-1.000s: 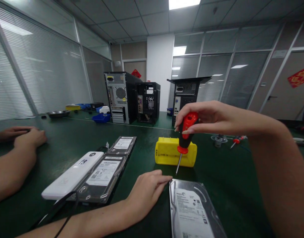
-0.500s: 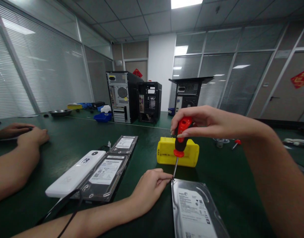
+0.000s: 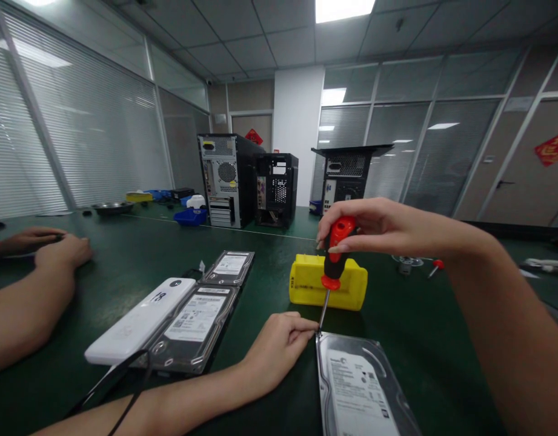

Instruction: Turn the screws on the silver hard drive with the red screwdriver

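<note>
The drive [image 3: 358,387] lies on the table [image 3: 124,266] before you, its near end cut off below. Your right hand [image 3: 374,227] closes round the screwdriver [image 3: 333,257], tip at the drive's far left corner; whether it sits in a screw is unclear. Your left hand [image 3: 279,348] pinches there, fingertips hiding the spot.

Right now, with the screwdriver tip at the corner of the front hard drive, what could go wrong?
1. The left hand has its fingers right beside the tip of the red-and-black-handled screwdriver; a slip could jab them.
2. The right hand grips only the handle top, so the shaft may tilt and cam out of the screw.
3. The silver labelled hard drive lies unclamped on the green table; pressure at its corner could make it skid.
</note>
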Demonstrator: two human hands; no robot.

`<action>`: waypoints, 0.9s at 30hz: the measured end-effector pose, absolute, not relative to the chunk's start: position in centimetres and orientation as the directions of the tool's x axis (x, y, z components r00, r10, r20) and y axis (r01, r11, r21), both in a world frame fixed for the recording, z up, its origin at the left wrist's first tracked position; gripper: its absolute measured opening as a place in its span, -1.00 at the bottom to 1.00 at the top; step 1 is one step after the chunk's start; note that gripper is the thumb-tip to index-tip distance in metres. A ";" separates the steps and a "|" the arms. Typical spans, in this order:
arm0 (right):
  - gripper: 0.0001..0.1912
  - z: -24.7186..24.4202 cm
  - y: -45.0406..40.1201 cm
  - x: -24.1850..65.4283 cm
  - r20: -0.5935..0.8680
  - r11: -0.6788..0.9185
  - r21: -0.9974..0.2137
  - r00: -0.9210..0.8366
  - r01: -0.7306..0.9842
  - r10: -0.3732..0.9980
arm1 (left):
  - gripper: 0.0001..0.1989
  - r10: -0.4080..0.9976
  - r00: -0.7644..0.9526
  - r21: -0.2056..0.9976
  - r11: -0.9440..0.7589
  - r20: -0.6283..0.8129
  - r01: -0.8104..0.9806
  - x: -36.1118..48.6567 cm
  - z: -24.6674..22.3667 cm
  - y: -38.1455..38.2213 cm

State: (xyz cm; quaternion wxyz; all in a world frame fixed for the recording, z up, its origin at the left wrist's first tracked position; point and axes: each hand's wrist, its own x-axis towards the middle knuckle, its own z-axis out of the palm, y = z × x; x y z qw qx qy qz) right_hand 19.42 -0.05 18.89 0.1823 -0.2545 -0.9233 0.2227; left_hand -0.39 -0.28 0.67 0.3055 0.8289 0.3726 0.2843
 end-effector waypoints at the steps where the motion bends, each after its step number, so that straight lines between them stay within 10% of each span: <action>1: -0.76 18.9 0.0 19.4 0.219 0.767 -0.512 -0.804 0.387 0.553 | -0.71 0.793 0.559 0.713 -0.536 0.241 0.453 -0.4 0.7 -0.3; 27: -0.78 18.7 0.4 19.6 0.209 0.735 -0.531 -0.776 0.421 0.595 | -0.75 0.821 0.515 0.735 -0.505 0.247 0.453 -0.2 0.8 -0.3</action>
